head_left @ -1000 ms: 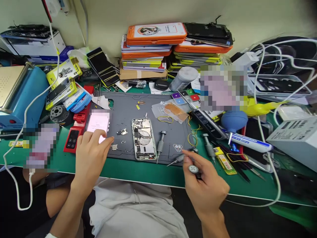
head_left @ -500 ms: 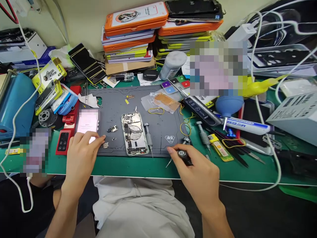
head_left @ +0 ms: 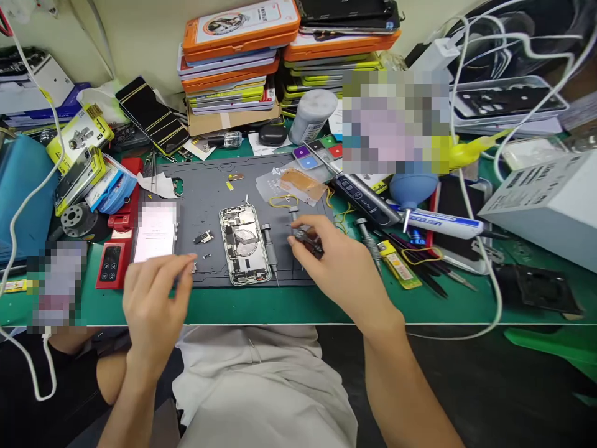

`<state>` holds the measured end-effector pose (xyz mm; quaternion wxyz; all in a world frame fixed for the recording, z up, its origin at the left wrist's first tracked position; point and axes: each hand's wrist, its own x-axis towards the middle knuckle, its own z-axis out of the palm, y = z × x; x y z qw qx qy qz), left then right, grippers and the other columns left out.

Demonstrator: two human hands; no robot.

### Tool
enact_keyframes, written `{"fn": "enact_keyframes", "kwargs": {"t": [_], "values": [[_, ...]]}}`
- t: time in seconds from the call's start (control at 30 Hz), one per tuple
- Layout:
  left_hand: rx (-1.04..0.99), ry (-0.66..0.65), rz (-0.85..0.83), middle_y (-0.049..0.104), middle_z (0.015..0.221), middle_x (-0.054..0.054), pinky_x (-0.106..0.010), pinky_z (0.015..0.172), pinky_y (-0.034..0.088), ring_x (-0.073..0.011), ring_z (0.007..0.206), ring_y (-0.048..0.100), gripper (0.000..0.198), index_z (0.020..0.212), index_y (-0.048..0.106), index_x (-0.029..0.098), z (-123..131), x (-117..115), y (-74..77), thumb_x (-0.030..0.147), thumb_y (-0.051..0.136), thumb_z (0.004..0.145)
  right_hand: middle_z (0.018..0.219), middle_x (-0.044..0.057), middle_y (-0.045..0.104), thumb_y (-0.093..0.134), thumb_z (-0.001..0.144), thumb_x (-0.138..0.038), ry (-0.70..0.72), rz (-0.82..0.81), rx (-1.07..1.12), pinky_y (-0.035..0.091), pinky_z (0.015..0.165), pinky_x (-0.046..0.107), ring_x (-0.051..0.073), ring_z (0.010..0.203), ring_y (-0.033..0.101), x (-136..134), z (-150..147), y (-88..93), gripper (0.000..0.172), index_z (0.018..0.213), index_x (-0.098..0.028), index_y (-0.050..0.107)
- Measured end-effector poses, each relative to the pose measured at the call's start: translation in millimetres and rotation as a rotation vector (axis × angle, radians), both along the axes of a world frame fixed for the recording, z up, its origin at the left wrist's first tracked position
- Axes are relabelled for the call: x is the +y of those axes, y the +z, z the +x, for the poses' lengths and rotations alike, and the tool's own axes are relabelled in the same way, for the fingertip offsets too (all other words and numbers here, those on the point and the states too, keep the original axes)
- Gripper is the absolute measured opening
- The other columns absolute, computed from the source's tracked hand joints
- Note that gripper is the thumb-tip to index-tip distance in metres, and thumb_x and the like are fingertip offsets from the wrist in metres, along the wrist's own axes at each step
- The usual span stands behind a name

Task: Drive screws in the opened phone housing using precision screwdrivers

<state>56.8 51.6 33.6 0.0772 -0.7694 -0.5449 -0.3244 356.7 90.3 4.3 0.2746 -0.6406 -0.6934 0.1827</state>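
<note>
My left hand (head_left: 156, 302) is closed in a pinch beside a small metal piece (head_left: 194, 267); whatever is between its fingertips is too small to make out. My right hand (head_left: 338, 255) grips dark-handled screwdrivers (head_left: 308, 241), with a grey cap showing beyond the fingers. Between the hands, an opened phone (head_left: 245, 245) lies on the dark mat (head_left: 196, 180), its inner parts showing. A grey screwdriver (head_left: 269, 249) rests along its right edge. Left of the phone are a small black and silver part (head_left: 204, 237) and tiny pieces. A lit phone (head_left: 155, 230) lies above my left hand.
A red device (head_left: 113, 264) and blue roll (head_left: 23, 193) stand left. Orange boxes (head_left: 240, 31) are stacked behind, beside a white jar (head_left: 313, 115). A pen-like tool (head_left: 366, 199), blue blower (head_left: 413, 188), tweezers, cables and a white box (head_left: 545, 205) crowd the right.
My right hand has moved up and left with the screwdrivers, nearer the opened phone. My left hand is slightly lower, still pinched. The whole view has shifted a little.
</note>
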Motion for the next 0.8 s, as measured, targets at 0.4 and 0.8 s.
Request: {"fn": "enact_keyframes", "kwargs": {"t": [0.4,0.8], "values": [[-0.134,-0.055,-0.038,0.080,0.095,-0.003,-0.033,0.081,0.054,-0.0198,0.085,0.068,0.022,0.116,0.075,0.023,32.7,-21.4,-33.8,0.006,0.074,0.103,0.102,0.004,0.076,0.056,0.109,-0.039,-0.053,0.057,0.451,0.059,0.074,0.033,0.020,0.082,0.068,3.1,8.9,-18.5,0.039,0.142,-0.028,0.071],[-0.236,-0.045,-0.037,0.074,0.076,0.002,-0.029,0.065,0.046,-0.0158,0.065,0.056,0.018,0.109,0.068,0.023,37.9,-22.0,-45.7,0.006,0.065,0.106,0.118,0.016,0.083,0.064,0.108,-0.038,-0.193,0.352,0.022,0.068,0.085,0.046,0.029,0.091,0.082,-23.2,4.2,-30.9,0.049,0.153,-0.022,0.055]]}}
